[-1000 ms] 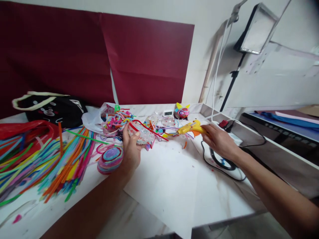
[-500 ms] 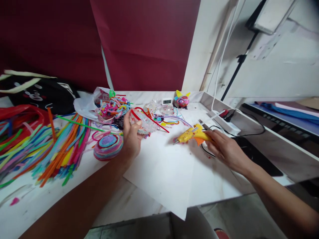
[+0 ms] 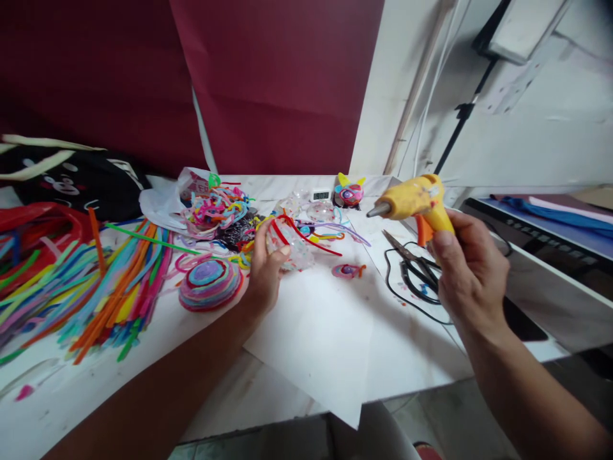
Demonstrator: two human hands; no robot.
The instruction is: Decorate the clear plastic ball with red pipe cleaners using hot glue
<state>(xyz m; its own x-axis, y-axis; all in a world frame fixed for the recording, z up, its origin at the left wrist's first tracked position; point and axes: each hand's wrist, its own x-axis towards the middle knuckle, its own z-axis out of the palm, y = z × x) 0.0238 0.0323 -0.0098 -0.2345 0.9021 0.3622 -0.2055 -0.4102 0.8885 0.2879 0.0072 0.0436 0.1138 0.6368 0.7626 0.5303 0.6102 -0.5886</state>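
little writing can be read: the small white digital clock [image 3: 320,194] at the back of the white marble-patterned table [image 3: 96,396] shows digits too small to make out; the crumpled white plastic bag [image 3: 165,206] carries red print that is blurred; the black fabric tote bag [image 3: 71,182] bears a cartoon bear face and no legible word; the right hand [image 3: 472,271] is closed tight around the handle of one yellow plastic glue gun [image 3: 414,197], held up above the table with its metal nozzle pointing left; the left hand [image 3: 265,271] has its fingers curled around one clear plastic dome [image 3: 297,250], low over the table, with one red pipe cleaner [image 3: 306,234] looped across it; the gun sits well apart from the dome, higher and to the right; one round disc of coiled pastel pipe cleaners [image 3: 209,284] lies just beside the left hand; one small pink coil [image 3: 347,270] lies between the hands on the white paper sheet [image 3: 325,332]; one pair of black-handled scissors [image 3: 412,262] rests on a black cord [image 3: 397,297] beneath the gun; one pink ball with yellow ears [image 3: 349,191] stands beside the clock; the loose heap of straight coloured pipe cleaners [image 3: 96,275] on the left holds too many to count
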